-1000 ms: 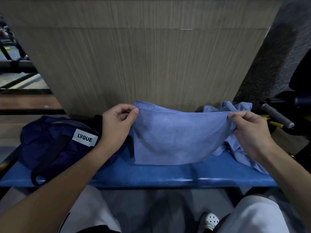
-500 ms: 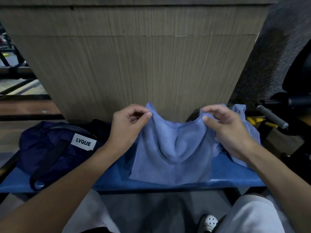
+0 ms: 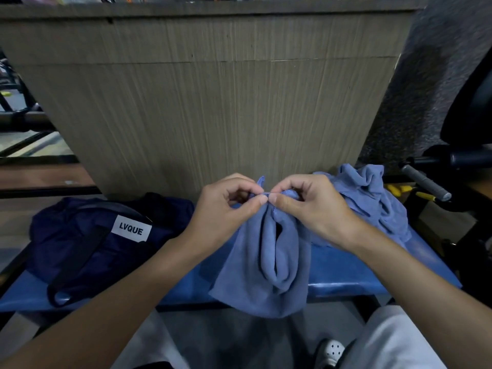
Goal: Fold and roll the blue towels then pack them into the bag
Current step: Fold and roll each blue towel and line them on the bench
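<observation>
A blue towel (image 3: 266, 267) hangs folded in half above the blue bench (image 3: 346, 272), its lower edge drooping past the bench's front. My left hand (image 3: 226, 211) and my right hand (image 3: 306, 206) each pinch a top corner, and the two corners meet between my thumbs. More crumpled blue towels (image 3: 370, 198) lie heaped on the bench behind my right hand. The dark navy bag (image 3: 87, 235) with a white LVQUE label lies slumped at the bench's left end, its strap trailing to the front edge.
A tall wood-grain panel (image 3: 213, 115) rises directly behind the bench. A dark machine with a grey handle (image 3: 426, 182) stands at the right. My white-trousered knees and a white shoe (image 3: 330, 352) are below the bench's front edge.
My hands have come together from wide apart, bringing the towel's two top corners to meet. The towel went from spread flat to doubled and hanging.
</observation>
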